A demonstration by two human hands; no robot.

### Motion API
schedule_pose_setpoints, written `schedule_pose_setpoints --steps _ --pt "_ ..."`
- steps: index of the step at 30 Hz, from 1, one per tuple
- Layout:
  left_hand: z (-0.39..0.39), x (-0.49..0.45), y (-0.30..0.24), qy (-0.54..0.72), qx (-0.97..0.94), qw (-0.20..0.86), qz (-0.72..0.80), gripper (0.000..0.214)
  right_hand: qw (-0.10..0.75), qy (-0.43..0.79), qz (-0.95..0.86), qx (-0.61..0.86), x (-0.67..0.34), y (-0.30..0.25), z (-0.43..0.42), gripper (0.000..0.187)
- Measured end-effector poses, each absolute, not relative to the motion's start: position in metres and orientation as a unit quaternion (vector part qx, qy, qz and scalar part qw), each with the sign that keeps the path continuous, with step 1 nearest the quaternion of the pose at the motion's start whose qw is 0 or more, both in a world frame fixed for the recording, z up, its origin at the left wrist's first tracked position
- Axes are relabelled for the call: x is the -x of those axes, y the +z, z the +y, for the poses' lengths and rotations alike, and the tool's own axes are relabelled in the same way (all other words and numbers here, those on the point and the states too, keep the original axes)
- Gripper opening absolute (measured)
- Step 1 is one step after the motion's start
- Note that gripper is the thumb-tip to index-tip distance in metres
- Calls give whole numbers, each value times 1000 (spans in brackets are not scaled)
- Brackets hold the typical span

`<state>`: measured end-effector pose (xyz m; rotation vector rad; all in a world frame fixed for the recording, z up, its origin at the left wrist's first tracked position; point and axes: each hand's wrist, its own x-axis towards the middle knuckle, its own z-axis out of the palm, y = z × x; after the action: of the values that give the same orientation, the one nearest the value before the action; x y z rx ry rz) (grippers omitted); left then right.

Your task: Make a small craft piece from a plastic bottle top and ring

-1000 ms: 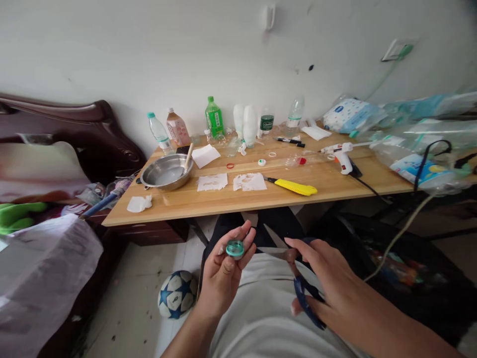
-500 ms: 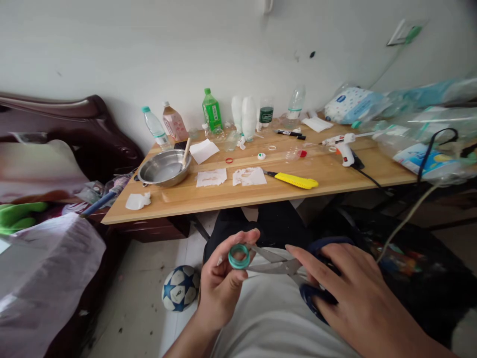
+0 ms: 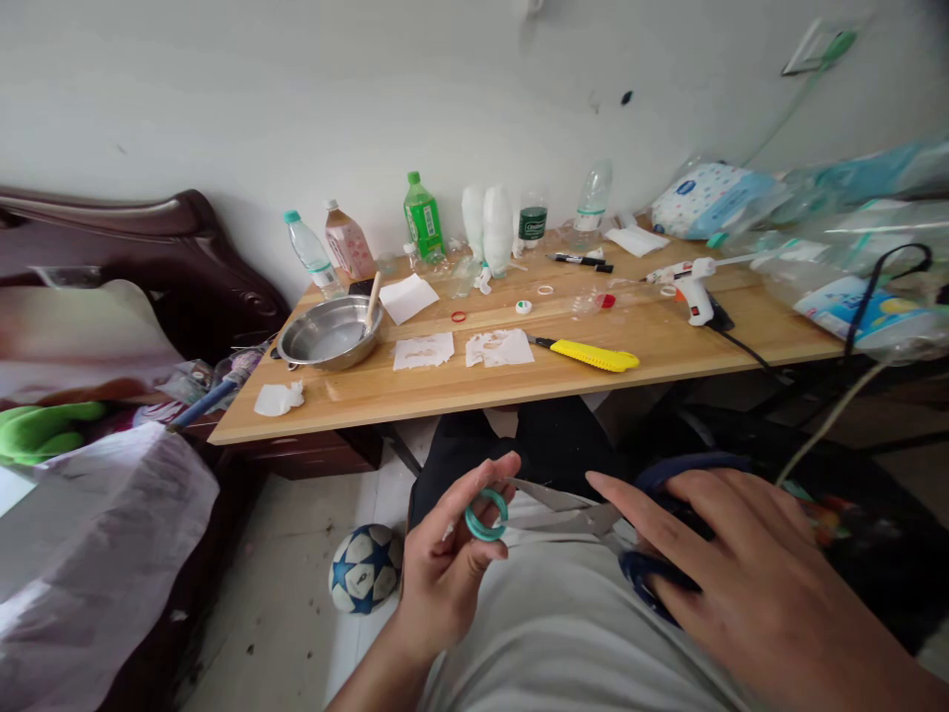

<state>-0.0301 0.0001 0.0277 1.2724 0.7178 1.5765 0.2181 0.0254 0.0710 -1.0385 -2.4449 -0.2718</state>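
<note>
Between the thumb and fingers of my left hand (image 3: 445, 564) is a small teal plastic ring (image 3: 474, 526), like the threaded neck of a bottle, with its opening turned up toward me. My right hand (image 3: 733, 554) grips the dark blue handles of a pair of scissors (image 3: 656, 574), index finger stretched along them. The scissor blades point left, apart, with their tips close to the ring; whether they touch it I cannot tell. Both hands are above my lap, in front of the table edge.
On the wooden table (image 3: 356, 405) lie a yellow box cutter (image 3: 593, 356), torn paper pieces, a steel bowl (image 3: 326, 336) with a brush, a glue gun (image 3: 695, 292) and a red ring (image 3: 459, 316). Several bottles stand along the wall. A football (image 3: 365, 569) rests on the floor.
The scissors and my right hand have shifted right, and the blades look closer together. The ring has tilted in my left hand, showing more of its hole.
</note>
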Motion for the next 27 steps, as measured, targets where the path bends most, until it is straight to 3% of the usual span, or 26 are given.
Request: schedule_pose_setpoints --steps 15,27 --pt "0 33 32 582 -538 511 332 52 181 -216 -910 303 -231 99 37 62" --pt "-1 36 25 536 -486 616 313 48 179 -242 -911 282 -236 103 46 55"
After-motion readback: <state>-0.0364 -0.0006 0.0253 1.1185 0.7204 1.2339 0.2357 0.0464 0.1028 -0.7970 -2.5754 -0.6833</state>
